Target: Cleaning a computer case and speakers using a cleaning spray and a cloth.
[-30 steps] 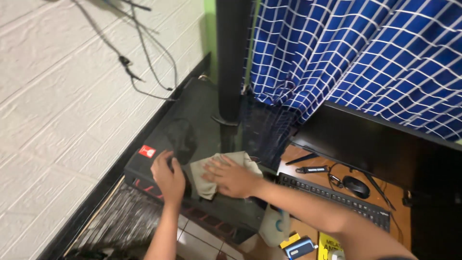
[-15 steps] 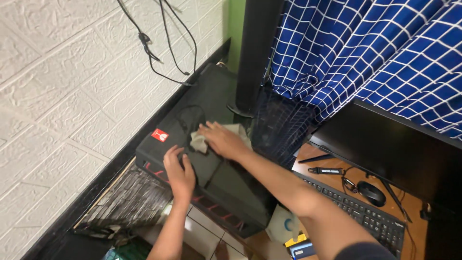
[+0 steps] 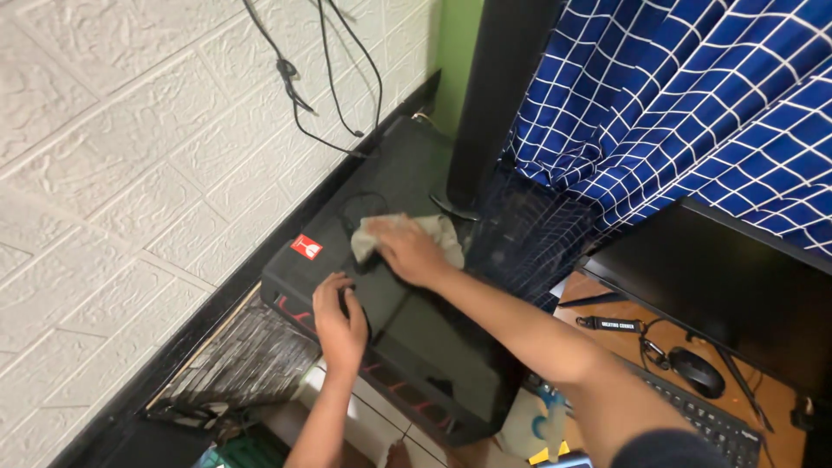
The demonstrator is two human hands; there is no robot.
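Right hand point(image 3: 409, 252) presses flat, fingers spread, on a soft grey cloth point(image 3: 433, 230) lying on the black computer case point(image 3: 407, 329); left hand point(image 3: 340, 321) rests open on the case's smooth, probably slippery top.

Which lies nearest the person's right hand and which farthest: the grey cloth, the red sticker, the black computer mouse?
From the right hand:
1. Crumpled grey cloth, directly under the hand.
2. Small red square sticker, to its left on the black case.
3. Black computer mouse, far right on the wooden desk.
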